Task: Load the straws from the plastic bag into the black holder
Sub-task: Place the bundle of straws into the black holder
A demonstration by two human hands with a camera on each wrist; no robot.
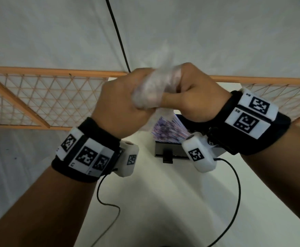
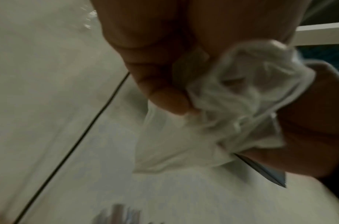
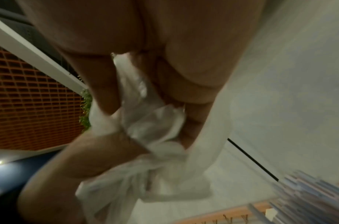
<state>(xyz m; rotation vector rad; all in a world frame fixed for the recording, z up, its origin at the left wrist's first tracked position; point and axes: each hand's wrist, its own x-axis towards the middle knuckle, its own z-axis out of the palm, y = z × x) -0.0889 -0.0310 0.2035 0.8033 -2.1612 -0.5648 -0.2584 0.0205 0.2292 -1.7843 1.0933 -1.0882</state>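
Both hands are raised above the table and crumple the clear plastic bag between them. My left hand grips its lower part, my right hand holds the upper part with the film wrapped over its fingers. The bag is bunched in the left wrist view, and the bag is squeezed by both hands in the right wrist view. Below the hands a bundle of purple, pink and blue straws stands in the black holder. The straws show blurred at lower right.
The holder stands on a white table. Black cables trail from both wrist devices over it. An orange lattice frame runs behind, against a white sheet with a black cord.
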